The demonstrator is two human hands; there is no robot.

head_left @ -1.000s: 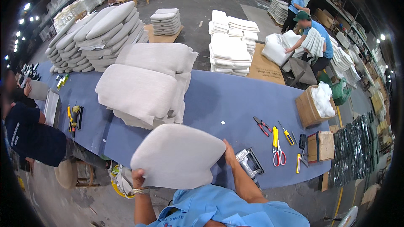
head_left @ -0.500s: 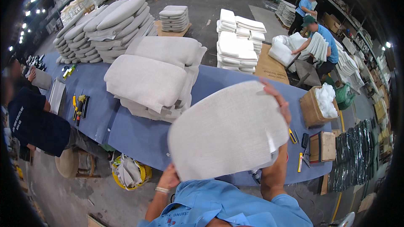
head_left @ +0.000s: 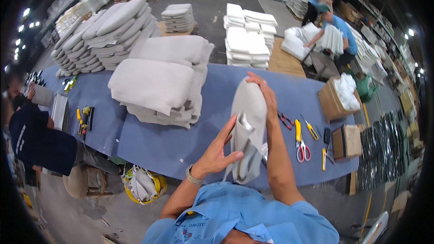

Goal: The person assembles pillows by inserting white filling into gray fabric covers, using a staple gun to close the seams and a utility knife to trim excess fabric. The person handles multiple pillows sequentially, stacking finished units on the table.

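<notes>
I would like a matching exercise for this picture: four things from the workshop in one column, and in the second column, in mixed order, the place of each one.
Things:
1. grey cushion cover
2. scissors with yellow and red handles
3. cardboard box of white stuffing
4. yellow basket

Places:
A. on the floor beneath the blue table's near edge
B. held up between the left hand and right hand
C. on the table's far right end
D. flat on the table, right of the right forearm

Pairs: 1-B, 2-D, 3-C, 4-A
</notes>
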